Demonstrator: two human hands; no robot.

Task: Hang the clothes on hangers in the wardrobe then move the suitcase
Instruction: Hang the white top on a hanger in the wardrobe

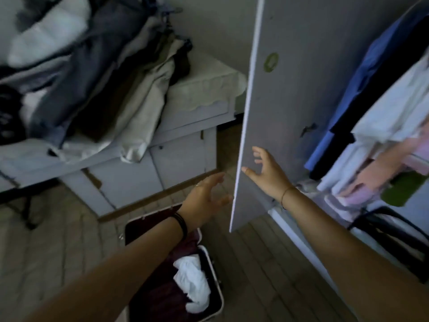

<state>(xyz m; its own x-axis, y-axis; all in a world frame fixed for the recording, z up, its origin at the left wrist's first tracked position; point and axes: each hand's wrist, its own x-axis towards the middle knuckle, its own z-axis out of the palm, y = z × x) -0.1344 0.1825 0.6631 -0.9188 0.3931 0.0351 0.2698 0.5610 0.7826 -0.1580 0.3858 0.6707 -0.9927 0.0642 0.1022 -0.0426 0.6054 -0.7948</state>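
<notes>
Dim bedroom, tiled floor (53,256) underfoot, and at 10 o'clock the pale surface (199,101) was buried under a heap of clothes (88,73), greys, whites and darks all tumbled together and blurred. Dead centre stood the wardrobe door (283,94), swung out edge-on towards the camera. Both arms were up at it: the left hand (204,198) hovered just to the 9 o'clock side of the door's edge, fingers wide and loose, holding nothing. The right hand (267,174) was on the 3 o'clock side against the door's inner face, fingers spread wide, thumb close to the edge; whether it actually touched the panel, hard to call. Off at 3 o'clock, clothes hung inside the wardrobe (380,108), blue, black, white and pink side by side. And the suitcase (153,296)? Down at 6 o'clock, lying open on the floor below the left forearm, with a crumpled white garment (192,282) sitting in its dark lining. A black frame (392,231) showed at 4 o'clock beneath the hanging clothes.
</notes>
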